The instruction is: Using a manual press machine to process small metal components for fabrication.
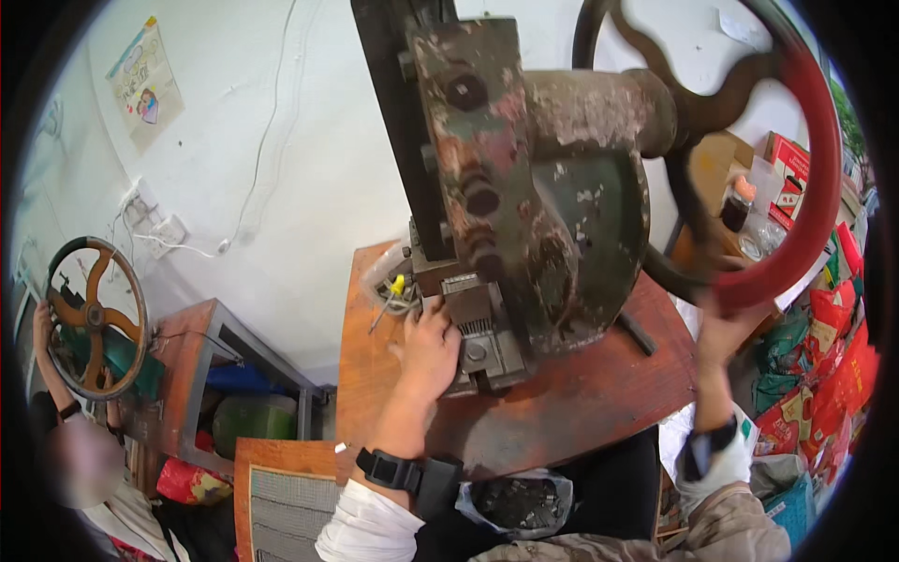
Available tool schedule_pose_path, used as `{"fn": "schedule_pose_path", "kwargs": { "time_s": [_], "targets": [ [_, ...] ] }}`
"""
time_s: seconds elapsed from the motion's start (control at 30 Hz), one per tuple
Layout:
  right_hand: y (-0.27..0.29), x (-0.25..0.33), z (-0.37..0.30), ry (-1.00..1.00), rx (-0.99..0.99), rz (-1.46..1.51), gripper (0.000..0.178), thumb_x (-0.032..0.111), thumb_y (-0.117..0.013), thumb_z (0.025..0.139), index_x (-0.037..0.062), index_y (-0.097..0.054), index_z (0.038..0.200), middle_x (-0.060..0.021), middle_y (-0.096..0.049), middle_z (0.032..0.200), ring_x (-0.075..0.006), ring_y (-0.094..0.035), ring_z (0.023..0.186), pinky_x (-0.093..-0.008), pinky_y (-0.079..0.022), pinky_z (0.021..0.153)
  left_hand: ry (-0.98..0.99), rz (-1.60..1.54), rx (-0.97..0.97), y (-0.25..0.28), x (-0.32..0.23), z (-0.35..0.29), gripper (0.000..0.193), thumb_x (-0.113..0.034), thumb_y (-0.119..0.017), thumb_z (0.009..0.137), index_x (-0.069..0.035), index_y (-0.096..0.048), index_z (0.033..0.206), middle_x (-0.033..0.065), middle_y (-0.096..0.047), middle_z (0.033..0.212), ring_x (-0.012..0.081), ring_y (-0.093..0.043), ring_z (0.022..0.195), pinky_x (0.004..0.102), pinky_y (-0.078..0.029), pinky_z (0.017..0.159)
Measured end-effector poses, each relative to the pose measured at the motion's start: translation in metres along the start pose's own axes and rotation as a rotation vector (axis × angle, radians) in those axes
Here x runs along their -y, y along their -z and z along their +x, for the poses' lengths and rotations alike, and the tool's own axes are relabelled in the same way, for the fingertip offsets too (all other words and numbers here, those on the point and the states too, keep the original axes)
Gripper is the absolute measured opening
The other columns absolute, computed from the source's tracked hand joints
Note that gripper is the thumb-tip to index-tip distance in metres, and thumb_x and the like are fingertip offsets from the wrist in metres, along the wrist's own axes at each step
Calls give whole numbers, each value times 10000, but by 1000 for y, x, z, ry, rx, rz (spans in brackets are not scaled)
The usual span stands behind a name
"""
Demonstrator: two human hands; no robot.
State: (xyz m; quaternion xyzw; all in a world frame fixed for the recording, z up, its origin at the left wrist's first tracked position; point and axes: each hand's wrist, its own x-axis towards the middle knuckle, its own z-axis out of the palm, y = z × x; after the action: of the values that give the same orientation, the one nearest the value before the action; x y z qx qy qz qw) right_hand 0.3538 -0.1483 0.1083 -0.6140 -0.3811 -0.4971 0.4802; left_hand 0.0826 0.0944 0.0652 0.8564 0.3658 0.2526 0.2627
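In front of me stands a hand-cranked press [478,150] with chipped, worn paint. My left hand [431,354] rests at the left side of its metal die block [470,314], fingers apart and fingertips touching the tooling. Its thumb side is partly hidden, and I see nothing held in it. At the right, my right hand [726,328] grips the lower rim of the press's big handwheel [817,225], part of which is red. Hand and wheel are blurred. Just left of the die, a bag with small metal pieces and a yellow-handled tool [397,285] lies on the wooden table [562,412].
A plastic bag of small dark metal parts [521,504] sits at my lap. A short metal bar [637,332] juts out beside the press base. Red packages [833,328] and boxes crowd the right. At far left another person [94,468] holds a second handwheel [94,317].
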Motion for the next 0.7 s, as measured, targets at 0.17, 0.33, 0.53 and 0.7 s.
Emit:
{"fn": "schedule_pose_path", "kwargs": {
  "time_s": [0.17, 0.33, 0.53, 0.7],
  "targets": [
    [43, 23, 86, -456, 157, 269, 420, 268, -722, 742, 6, -602, 1049, -39, -618, 909, -122, -567, 841, -256, -431, 802, -64, -43, 11, 4, 13, 1, 344, -183, -470, 855, -123, -540, 1186, 29, -370, 1409, 371, -269, 1299, 764, -167, 898],
    [31, -5, 123, -442, 163, 271, 484, 336, -655, 797, -12, -564, 1121, -46, -615, 952, -141, -572, 872, -262, -437, 808, 35, -86, -3, 5, 16, -6, 357, -184, -468, 877, -159, -533, 1227, 39, -363, 1424, 364, -263, 1308, 718, -115, 962],
    [70, -10, 127, -412, -13, 404, 505, 331, -596, 857, -31, -512, 1200, -59, -589, 1038, -173, -558, 967, -261, -424, 859, -37, -121, 24, -1, -15, 1, 339, -193, -467, 874, -124, -548, 1197, 34, -383, 1411, 355, -296, 1295, 716, -136, 950],
    [-32, 34, -12, -370, -302, 212, 370, 218, -548, 877, -18, -544, 1163, -60, -611, 969, -126, -560, 850, -240, -434, 806, 24, -167, 46, 14, 24, -9, 326, -179, -488, 844, -97, -559, 1152, 30, -402, 1381, 317, -318, 1287, 739, -145, 919]
  ]
}}
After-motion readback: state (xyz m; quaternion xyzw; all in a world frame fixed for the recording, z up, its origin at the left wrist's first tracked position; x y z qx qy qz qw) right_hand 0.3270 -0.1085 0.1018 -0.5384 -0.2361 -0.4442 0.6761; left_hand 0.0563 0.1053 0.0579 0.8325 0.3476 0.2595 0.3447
